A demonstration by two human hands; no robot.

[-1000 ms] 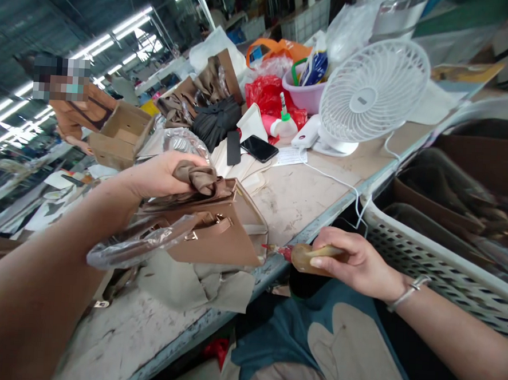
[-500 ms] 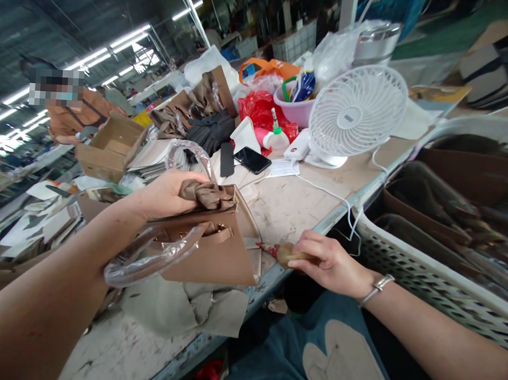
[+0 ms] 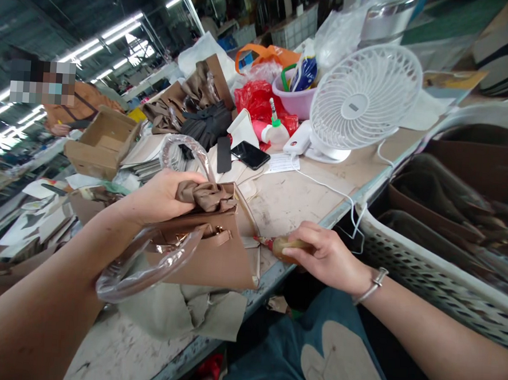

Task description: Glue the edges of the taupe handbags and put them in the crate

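A brown handbag (image 3: 215,256) with plastic-wrapped handles (image 3: 153,290) lies on the worktable (image 3: 294,201). My left hand (image 3: 163,193) is closed around the bunched brown lining (image 3: 208,197) at its top. Low at the table's front edge, my right hand (image 3: 325,254) grips the handle of a wooden-handled tool (image 3: 282,248) with a flat metal blade and a reddish collar. The blade points left and meets the bag's right side edge; whether its tip is inside the seam I cannot tell. Beneath the bag is a grey-green sheet (image 3: 186,312).
A white fan (image 3: 365,99), a black phone (image 3: 250,155), a glue bottle (image 3: 277,131) and a purple basin (image 3: 292,98) stand or lie behind. At right, a white basket (image 3: 429,275) holds brown bags. A co-worker (image 3: 81,102) in orange is at the far left.
The tool in my right hand has shifted slightly left, its blade now at the bag's side edge. My left hand keeps its hold. The camera view has shifted a little.
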